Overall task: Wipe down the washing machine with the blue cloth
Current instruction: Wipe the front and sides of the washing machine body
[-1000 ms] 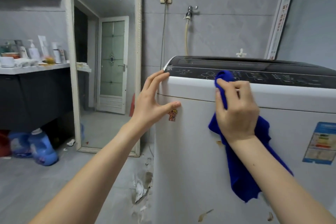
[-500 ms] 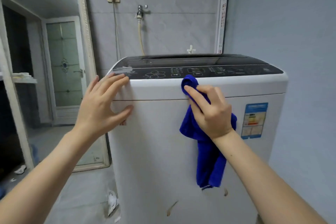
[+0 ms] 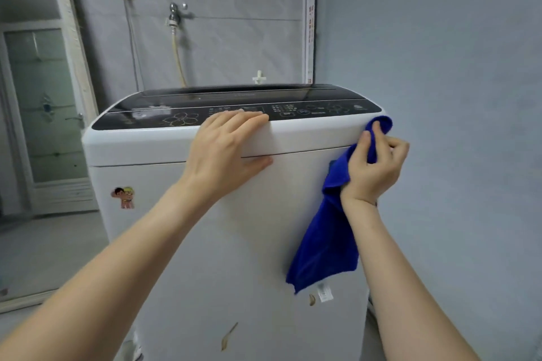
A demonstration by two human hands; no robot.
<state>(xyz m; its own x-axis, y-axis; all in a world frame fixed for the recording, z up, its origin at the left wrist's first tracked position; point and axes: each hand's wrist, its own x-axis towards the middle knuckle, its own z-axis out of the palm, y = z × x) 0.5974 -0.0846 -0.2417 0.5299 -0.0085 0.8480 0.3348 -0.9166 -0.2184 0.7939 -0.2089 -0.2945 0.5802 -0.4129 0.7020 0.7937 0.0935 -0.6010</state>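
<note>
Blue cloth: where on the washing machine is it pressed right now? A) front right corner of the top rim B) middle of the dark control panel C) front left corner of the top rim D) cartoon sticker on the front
A: the right hand bunches the blue cloth against the washing machine's front right top corner, its tail hanging down the front.

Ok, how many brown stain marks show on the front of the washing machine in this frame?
2. One small brown mark sits just below the hanging blue cloth; a longer streak lies lower, near the washing machine front's middle. Arms and cloth may hide others.
</note>
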